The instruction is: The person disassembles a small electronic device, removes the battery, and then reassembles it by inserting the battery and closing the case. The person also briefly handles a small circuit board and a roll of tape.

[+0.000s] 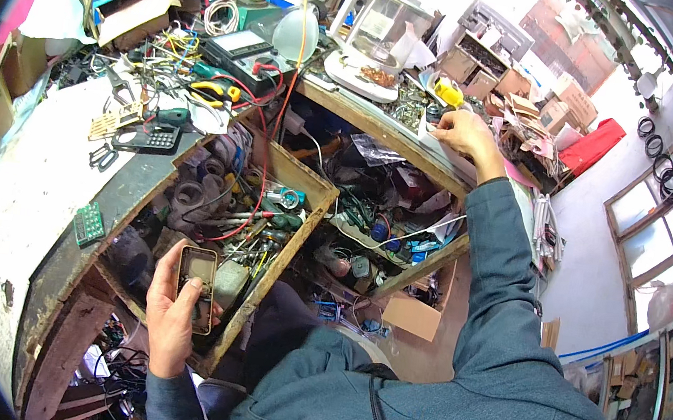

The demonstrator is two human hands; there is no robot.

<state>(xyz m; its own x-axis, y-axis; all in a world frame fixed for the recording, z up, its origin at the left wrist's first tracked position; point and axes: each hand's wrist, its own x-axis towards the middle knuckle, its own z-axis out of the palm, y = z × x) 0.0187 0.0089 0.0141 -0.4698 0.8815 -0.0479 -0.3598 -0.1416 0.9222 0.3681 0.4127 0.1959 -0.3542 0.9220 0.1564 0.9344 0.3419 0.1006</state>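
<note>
My left hand [168,319] grips a small rectangular casing with a thin gold-brown rim [199,263], held over the open tool drawer. The thumb lies across its hollow face and the fingers wrap behind. My right hand [467,138] reaches to the far right edge of the bench, its fingers drawn together beside a white paper scrap [425,128]. Whatever is between those fingertips is too small to make out. On the left bench lie a green circuit board [88,225], a black keypad housing [152,139] and scissors [104,156].
The wooden drawer [285,254] juts out before me, full of screwdrivers and tape rolls. A multimeter [242,52] with red leads and yellow-handled pliers [216,92] sit behind it. A glass jug appliance [374,42] stands on the bench. Boxes [572,100] are piled at right.
</note>
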